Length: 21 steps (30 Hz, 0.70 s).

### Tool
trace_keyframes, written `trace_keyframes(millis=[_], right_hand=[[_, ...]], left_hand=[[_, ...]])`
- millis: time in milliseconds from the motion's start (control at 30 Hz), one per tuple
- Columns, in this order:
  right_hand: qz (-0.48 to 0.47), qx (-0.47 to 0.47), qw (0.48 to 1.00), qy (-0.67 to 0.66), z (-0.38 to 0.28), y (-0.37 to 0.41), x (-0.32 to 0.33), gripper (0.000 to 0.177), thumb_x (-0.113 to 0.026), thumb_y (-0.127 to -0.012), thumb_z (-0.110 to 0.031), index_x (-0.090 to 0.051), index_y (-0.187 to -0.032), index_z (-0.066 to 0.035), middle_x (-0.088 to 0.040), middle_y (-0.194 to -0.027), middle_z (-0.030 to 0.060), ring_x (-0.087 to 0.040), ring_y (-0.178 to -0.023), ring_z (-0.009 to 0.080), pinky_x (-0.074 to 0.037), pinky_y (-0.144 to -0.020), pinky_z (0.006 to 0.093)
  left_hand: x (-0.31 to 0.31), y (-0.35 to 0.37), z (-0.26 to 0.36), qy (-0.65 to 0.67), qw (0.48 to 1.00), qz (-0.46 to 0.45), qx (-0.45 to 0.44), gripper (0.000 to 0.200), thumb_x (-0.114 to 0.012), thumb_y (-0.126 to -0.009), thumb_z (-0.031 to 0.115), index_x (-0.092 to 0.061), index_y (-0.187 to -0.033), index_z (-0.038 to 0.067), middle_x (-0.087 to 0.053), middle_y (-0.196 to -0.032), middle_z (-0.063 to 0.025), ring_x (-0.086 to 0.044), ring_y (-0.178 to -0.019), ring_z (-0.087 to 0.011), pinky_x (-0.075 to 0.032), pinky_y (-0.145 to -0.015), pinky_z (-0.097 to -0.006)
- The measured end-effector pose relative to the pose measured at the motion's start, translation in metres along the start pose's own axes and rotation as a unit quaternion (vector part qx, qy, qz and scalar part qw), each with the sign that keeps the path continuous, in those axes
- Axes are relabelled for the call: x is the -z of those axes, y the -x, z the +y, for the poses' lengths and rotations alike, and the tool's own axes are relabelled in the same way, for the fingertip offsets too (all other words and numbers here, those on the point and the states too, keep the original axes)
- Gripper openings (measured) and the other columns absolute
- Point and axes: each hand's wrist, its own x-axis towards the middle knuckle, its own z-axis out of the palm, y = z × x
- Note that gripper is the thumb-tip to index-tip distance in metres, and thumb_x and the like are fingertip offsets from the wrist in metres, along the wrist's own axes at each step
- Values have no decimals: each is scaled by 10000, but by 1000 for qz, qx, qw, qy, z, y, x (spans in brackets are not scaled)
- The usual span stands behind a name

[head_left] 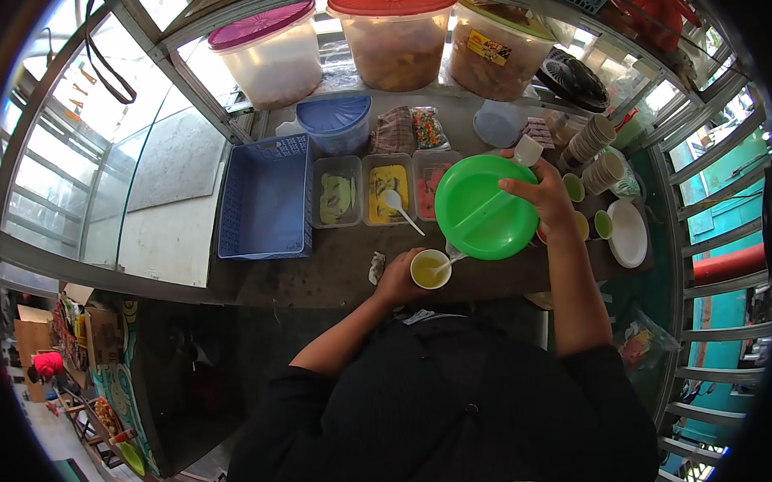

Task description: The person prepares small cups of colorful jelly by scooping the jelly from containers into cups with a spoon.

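Left hand (397, 279) wrapped round one small cup (429, 269) of yellow liquid with one white spoon (448, 261) in it, at frame centre by the near edge of the table (319, 273). Right hand (544, 197) grips the rim of one round green plate (483, 208), right of centre, tilted. Behind: three open tubs (336, 192) in a row, the middle one holding a second spoon (399, 208); one blue basket (265, 198) left of them; three large lidded jars (273, 54) along the top.
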Motion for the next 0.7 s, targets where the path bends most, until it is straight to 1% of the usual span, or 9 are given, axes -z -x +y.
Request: trace_keyframes(millis=[167,267,333,367,433,533,633,667,700], right_hand=[[-8,-16,1000,-4,2,-4,10,499,-824,-781,-42,-617,-1235,-45,-681,-1102,67,-670,-1003,170,-539,-900,315],[-12,-21,1000,2,1,-6,10,502,-830,-776,-50,-610,-1227,-51,-646,-1233,90,-644,-1089,184,-520,-946,332],[-5,0,1000,-1,3,-6,6,519,-847,-767,-72,-610,-1227,-38,-649,-1184,80,-644,-1067,169,-526,-922,323],[-3,10,1000,-2,4,-6,5,529,-856,-762,-83,-610,-1227,-32,-650,-1159,74,-644,-1055,162,-529,-910,319],[-7,9,1000,5,6,-5,5,539,-859,-763,-86,-604,-1235,-30,-638,-1183,72,-633,-1079,166,-521,-930,324],[-13,11,1000,6,5,-3,1,549,-862,-767,-93,-599,-1245,-31,-628,-1196,65,-622,-1095,170,-510,-952,334],[-21,10,1000,7,3,2,-6,552,-862,-772,-96,-596,-1252,-37,-623,-1201,64,-616,-1098,172,-504,-961,338],[-24,9,1000,7,2,4,-7,552,-861,-774,-97,-595,-1254,-39,-621,-1203,65,-614,-1099,172,-503,-963,338],[-31,9,999,11,4,5,-7,535,-854,-776,-91,-597,-1243,-45,-608,-1265,68,-607,-1129,176,-496,-982,343]], left_hand=[[-9,-4,-3,-21,999,23,13,797,-946,-643,335,-556,-1286,71,-650,-1211,-138,-628,-1132,-350,-512,-945,-440],[-9,-5,2,-33,999,27,5,811,-946,-645,347,-549,-1295,68,-648,-1217,-139,-625,-1138,-352,-511,-946,-443],[-6,-5,5,-27,999,26,0,817,-941,-651,364,-547,-1301,64,-645,-1224,-141,-621,-1146,-355,-509,-950,-448],[-5,-5,6,-31,999,23,-7,808,-927,-658,349,-542,-1309,65,-646,-1222,-152,-615,-1150,-364,-505,-956,-455],[-3,-4,7,-38,999,20,-19,790,-900,-671,319,-532,-1324,67,-647,-1218,-175,-602,-1157,-383,-497,-969,-469],[-3,-3,2,-35,998,19,-40,811,-890,-667,314,-524,-1346,62,-644,-1221,-178,-603,-1155,-385,-495,-976,-468],[-4,-2,-2,-27,998,24,-46,807,-919,-676,387,-555,-1307,40,-635,-1252,-169,-614,-1154,-374,-496,-977,-451],[-4,-2,-4,-24,998,25,-51,806,-920,-675,383,-555,-1306,41,-637,-1247,-168,-615,-1152,-373,-496,-974,-451],[-4,-3,-5,-21,998,26,-55,804,-921,-674,379,-555,-1306,42,-639,-1241,-168,-617,-1149,-371,-496,-971,-450]])
